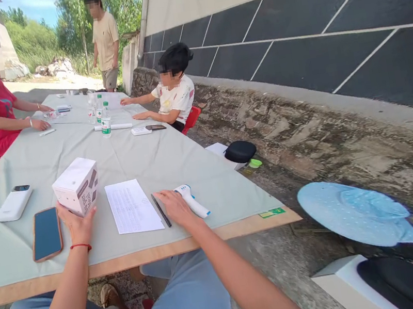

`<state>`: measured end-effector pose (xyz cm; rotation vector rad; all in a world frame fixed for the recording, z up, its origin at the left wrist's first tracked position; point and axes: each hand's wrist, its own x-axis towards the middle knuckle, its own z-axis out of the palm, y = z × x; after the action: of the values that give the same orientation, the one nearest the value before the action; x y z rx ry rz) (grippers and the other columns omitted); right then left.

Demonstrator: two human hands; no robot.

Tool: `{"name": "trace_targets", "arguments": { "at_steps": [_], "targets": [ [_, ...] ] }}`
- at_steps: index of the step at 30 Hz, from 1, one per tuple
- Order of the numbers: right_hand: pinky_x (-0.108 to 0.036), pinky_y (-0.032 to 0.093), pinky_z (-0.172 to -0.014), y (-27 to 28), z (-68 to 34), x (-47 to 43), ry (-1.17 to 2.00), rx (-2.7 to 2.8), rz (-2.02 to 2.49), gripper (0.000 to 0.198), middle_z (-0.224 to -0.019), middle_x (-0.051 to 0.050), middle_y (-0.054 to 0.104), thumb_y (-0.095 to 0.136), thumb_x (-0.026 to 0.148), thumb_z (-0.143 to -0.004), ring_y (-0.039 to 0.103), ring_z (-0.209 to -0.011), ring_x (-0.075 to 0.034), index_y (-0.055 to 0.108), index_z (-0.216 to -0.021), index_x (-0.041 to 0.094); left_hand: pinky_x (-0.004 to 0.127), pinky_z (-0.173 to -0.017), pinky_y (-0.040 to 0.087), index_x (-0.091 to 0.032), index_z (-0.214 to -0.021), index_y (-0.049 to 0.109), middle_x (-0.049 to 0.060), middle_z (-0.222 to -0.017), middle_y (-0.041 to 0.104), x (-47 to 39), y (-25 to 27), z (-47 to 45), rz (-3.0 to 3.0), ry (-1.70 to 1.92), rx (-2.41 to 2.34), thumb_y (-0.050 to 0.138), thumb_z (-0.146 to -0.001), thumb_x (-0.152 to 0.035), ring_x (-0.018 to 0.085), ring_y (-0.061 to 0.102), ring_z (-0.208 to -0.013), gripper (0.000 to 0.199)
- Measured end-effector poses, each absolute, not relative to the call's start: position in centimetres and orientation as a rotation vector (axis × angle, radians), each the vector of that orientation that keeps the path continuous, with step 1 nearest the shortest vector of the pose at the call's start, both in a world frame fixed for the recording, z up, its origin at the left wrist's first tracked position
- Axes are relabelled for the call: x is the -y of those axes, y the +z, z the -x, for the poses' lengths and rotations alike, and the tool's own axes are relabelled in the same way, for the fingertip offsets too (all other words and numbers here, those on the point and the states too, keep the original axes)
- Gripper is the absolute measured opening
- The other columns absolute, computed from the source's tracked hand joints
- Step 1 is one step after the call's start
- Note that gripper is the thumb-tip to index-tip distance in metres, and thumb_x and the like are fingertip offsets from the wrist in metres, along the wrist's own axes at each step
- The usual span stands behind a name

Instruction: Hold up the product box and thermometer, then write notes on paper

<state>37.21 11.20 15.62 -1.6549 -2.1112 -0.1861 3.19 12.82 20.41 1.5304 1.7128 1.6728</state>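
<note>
My left hand [76, 224] holds a white cardboard box [77, 186] from its near side, tilted on the table. A red string circles that wrist. My right hand [175, 206] rests flat on the grey-green tablecloth [177, 164], fingers apart, touching a white infrared thermometer [192, 200]. A black pen [161, 210] lies just left of that hand. Between my hands lies a printed paper sheet [132, 206].
A phone in an orange case [45, 233] and a white power bank [14, 202] lie left of the box. Water bottles [105, 119] stand mid-table. Three other people are farther along the table. A blue hat [357, 214] and a black case [240, 151] sit to the right.
</note>
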Motion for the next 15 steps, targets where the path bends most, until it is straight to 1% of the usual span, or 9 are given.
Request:
{"name": "trace_targets", "arguments": {
  "at_steps": [1, 3, 5, 7, 9, 11, 13, 15],
  "targets": [
    [-0.038, 0.039, -0.094, 15.7, -37.7, -10.8, -0.213, 1.995, 1.760, 0.047, -0.123, -0.014, 0.059, 0.040, 0.007, -0.088, 0.052, -0.112, -0.025, 0.054, -0.131, 0.019, 0.055, -0.113, 0.023, -0.018, -0.142, 0.021, 0.020, -0.140, 0.034, -12.9, 20.4, -3.1, -1.498, 1.660, -1.727, 0.084, -0.055, -0.037, 0.037, 0.027, -0.136, 0.108],
    [-0.043, 0.040, -0.093, 15.9, -38.9, -9.8, -0.219, 1.689, 2.063, 0.047, -0.127, -0.019, 0.055, 0.053, 0.023, -0.087, 0.050, -0.116, -0.031, 0.051, -0.133, 0.015, 0.054, -0.109, 0.030, -0.018, -0.136, 0.032, 0.017, -0.133, 0.042, -13.1, 20.4, -3.1, -1.428, 1.696, -1.789, 0.081, -0.057, -0.035, 0.036, 0.036, -0.130, 0.095],
    [-0.046, 0.042, -0.087, 16.0, -40.3, -9.1, -0.104, 1.453, 2.343, 0.055, -0.121, -0.024, 0.056, 0.062, 0.039, -0.082, 0.053, -0.112, -0.037, 0.054, -0.128, 0.011, 0.053, -0.104, 0.036, -0.017, -0.129, 0.040, 0.016, -0.127, 0.047, -13.0, 20.4, -3.1, -1.351, 1.743, -1.786, 0.079, -0.059, -0.038, 0.034, 0.044, -0.123, 0.082],
    [-0.045, 0.044, -0.083, 16.1, -41.5, -8.7, 0.069, 1.403, 2.458, 0.052, -0.111, -0.025, 0.060, 0.062, 0.046, -0.080, 0.057, -0.105, -0.037, 0.061, -0.117, 0.009, 0.050, -0.099, 0.042, -0.017, -0.125, 0.044, 0.015, -0.122, 0.052, -12.7, 20.5, -3.1, -1.296, 1.783, -1.704, 0.077, -0.063, -0.044, 0.031, 0.051, -0.115, 0.076],
    [-0.041, 0.044, -0.079, 16.3, -42.1, -8.7, 0.197, 1.407, 2.424, 0.040, -0.103, -0.023, 0.064, 0.060, 0.042, -0.081, 0.060, -0.099, -0.034, 0.065, -0.105, 0.011, 0.047, -0.095, 0.046, -0.017, -0.123, 0.045, 0.013, -0.118, 0.055, -12.2, 20.7, -3.1, -1.306, 1.790, -1.546, 0.073, -0.068, -0.051, 0.029, 0.056, -0.107, 0.071],
    [-0.037, 0.044, -0.075, 16.9, -41.5, -8.7, 0.296, 1.320, 2.290, 0.032, -0.095, -0.019, 0.066, 0.059, 0.038, -0.079, 0.062, -0.091, -0.030, 0.066, -0.097, 0.014, 0.045, -0.095, 0.047, -0.018, -0.123, 0.047, 0.013, -0.118, 0.058, -11.7, 20.9, -3.4, -1.372, 1.754, -1.377, 0.067, -0.074, -0.055, 0.028, 0.058, -0.107, 0.065],
    [-0.035, 0.044, -0.071, 17.9, -39.6, -8.5, 0.387, 1.168, 2.034, 0.030, -0.087, -0.013, 0.067, 0.057, 0.040, -0.075, 0.062, -0.084, -0.026, 0.064, -0.093, 0.016, 0.044, -0.099, 0.046, -0.018, -0.124, 0.049, 0.013, -0.123, 0.059, -11.2, 21.0, -3.8, -1.433, 1.669, -1.261, 0.060, -0.080, -0.059, 0.029, 0.056, -0.114, 0.061],
    [-0.032, 0.044, -0.068, 19.4, -36.4, -7.9, 0.467, 1.052, 1.670, 0.033, -0.082, -0.007, 0.066, 0.057, 0.044, -0.072, 0.059, -0.077, -0.023, 0.061, -0.091, 0.018, 0.044, -0.102, 0.044, -0.018, -0.128, 0.049, 0.013, -0.127, 0.059, -11.0, 20.9, -4.2, -1.473, 1.555, -1.215, 0.056, -0.083, -0.060, 0.029, 0.054, -0.119, 0.062]
  ]
}}
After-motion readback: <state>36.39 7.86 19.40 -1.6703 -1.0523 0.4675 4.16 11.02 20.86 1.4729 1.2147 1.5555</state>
